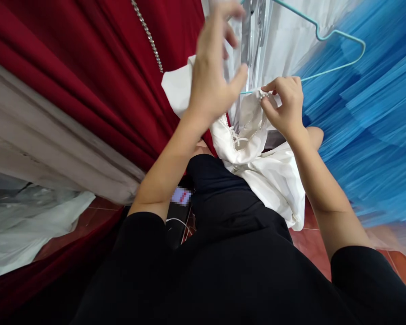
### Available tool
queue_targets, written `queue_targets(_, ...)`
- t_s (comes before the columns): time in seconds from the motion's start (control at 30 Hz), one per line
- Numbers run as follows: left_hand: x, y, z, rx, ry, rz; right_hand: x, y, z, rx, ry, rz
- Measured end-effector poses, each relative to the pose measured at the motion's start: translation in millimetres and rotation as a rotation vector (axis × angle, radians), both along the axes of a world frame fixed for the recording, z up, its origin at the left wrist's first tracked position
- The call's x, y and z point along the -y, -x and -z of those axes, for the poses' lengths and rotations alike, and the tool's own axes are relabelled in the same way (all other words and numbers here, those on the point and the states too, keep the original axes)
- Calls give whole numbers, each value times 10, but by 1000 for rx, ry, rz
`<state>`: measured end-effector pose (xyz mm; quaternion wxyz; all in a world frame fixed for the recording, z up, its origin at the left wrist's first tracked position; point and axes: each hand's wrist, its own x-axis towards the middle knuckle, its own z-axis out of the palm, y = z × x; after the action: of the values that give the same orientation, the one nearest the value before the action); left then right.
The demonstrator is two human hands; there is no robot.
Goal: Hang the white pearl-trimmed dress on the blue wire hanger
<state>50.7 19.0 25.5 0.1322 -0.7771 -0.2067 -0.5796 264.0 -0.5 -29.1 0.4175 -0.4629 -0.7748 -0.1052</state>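
A white garment (274, 176) with pearl-like beading along its neckline lies over the lap and hangs down to the right. My right hand (286, 101) pinches the garment's beaded edge between thumb and fingers, beside a light-blue hanger (340, 32). The hanger's lower bar runs behind that hand and past the garment's top. My left hand (214, 67) is raised, slightly blurred, with its fingers apart and nothing in them. It is in front of the garment's left part, which spreads toward the red curtain.
Red fabric (122, 81) and pale drapery (54, 126) hang at the left. Blue tulle (368, 117) fills the right. Metal poles (257, 49) stand behind the hands. A black box-like object (175, 230) with a white cable is on the tiled floor.
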Motion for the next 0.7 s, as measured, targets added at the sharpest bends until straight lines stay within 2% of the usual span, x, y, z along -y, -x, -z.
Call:
queue_targets(0.07, 271, -223, 178, -162, 199, -93, 16, 0, -32, -2, 27, 1)
queue_targets(0.13, 339, -329, 365, -273, 321, -158, 23, -3, -48, 3, 50, -24)
queue_targets(0.2, 225, -318, 514, -291, 364, -201, 21, -36, -33, 20, 42, -51)
queue_targets(0.27, 42, -222, 593, -272, 378, -197, 15, -132, 8, -9, -25, -7)
queue_targets(0.4, -175, 17, 599, -246, 404, -126, -16, -552, 42, -298, -283, 344)
queue_targets(0.47, -181, 85, 584, -225, 391, -111, -53, -824, -28, -385, -319, 448)
queue_targets(0.6, -95, 89, 548, -235, 367, -102, -156, -1202, -340, -345, -227, 465)
queue_targets(0.7, -16, 38, 513, -280, 361, -124, -234, -1164, -617, -249, -168, 429)
